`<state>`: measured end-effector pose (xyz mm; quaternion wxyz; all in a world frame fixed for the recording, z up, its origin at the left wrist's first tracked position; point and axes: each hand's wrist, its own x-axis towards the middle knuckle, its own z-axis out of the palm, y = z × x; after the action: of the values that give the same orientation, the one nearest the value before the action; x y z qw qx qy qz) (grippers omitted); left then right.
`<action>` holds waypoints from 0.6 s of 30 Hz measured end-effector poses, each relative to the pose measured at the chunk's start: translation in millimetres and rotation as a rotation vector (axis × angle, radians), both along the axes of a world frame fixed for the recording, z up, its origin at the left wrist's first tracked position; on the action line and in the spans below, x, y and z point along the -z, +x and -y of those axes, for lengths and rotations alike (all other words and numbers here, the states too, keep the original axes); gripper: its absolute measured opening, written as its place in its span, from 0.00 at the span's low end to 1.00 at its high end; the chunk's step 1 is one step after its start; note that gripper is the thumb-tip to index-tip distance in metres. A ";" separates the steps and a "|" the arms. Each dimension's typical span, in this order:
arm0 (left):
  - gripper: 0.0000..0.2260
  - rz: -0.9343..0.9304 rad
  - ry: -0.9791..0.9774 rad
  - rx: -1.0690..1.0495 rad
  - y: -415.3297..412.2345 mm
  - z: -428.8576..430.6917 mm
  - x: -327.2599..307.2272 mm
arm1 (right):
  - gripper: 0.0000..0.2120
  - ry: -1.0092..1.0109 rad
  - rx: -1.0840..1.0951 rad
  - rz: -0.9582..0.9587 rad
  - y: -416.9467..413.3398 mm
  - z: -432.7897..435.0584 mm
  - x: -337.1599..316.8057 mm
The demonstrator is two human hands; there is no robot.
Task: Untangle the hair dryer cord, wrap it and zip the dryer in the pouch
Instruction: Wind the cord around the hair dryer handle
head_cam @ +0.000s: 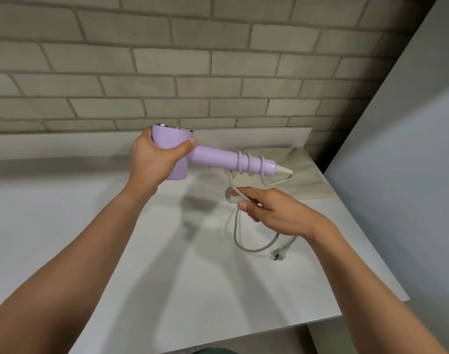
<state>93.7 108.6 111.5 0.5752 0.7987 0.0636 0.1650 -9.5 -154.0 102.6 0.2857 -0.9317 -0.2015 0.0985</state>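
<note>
Right hand: the right hand (277,215) pinches the pale grey, rope-like cord (234,233) between thumb and fingertips, palm turned inward. It looks set to feed the cord on while keeping it taut enough to lie flat.
Loose cord: the slack drops from the near side of that pinch, curves in one open loop under the hand and rests on the plain white table (167,277). No knot shows in it, so the untangling seems done.
Plug: the small grey plug (278,255) lies on the table just below the right wrist, on the near side, free of both hands.
Left hand: farther off and higher, the left hand (154,162) is clasped round the barrel of the lilac, smooth plastic hair dryer (213,157), thumb across its front. Gripping the head leaves the handle bare for winding.
Dryer: it is held clear of the table, its handle pointing from the left hand toward the right, ending above and just beyond the right hand's fingertips.
Wound turns: about three coils sit round the far end of the handle, close by its white cord sleeve; the cord then runs down into the right hand's pinch.
Pouch: the cream fabric pouch (310,180) lies flat on the table beyond the right hand, under the handle's tip. I cannot tell whether its zip is open.
Wall: grey brick wall (192,60) stands behind both hands.
Stage: wrapping partway, I judge; bagging not yet begun.
</note>
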 end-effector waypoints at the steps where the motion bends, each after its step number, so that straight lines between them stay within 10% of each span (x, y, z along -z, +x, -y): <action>1: 0.28 0.006 0.032 -0.013 0.6 1.0 2.1 | 0.16 0.003 -0.007 -0.016 -3.5 0.7 -4.5; 6: 0.27 0.027 0.208 -0.008 -1.3 2.2 6.5 | 0.13 -0.050 -0.024 -0.045 -10.7 12.8 -30.2; 18: 0.25 0.032 0.332 0.304 -24.6 3.3 1.5 | 0.11 -0.042 0.097 0.615 36.9 50.2 -53.8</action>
<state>69.2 105.3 110.0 0.4550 0.8801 -0.0947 0.0971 27.4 -204.3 156.4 0.1962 -0.9320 -0.2320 -0.1975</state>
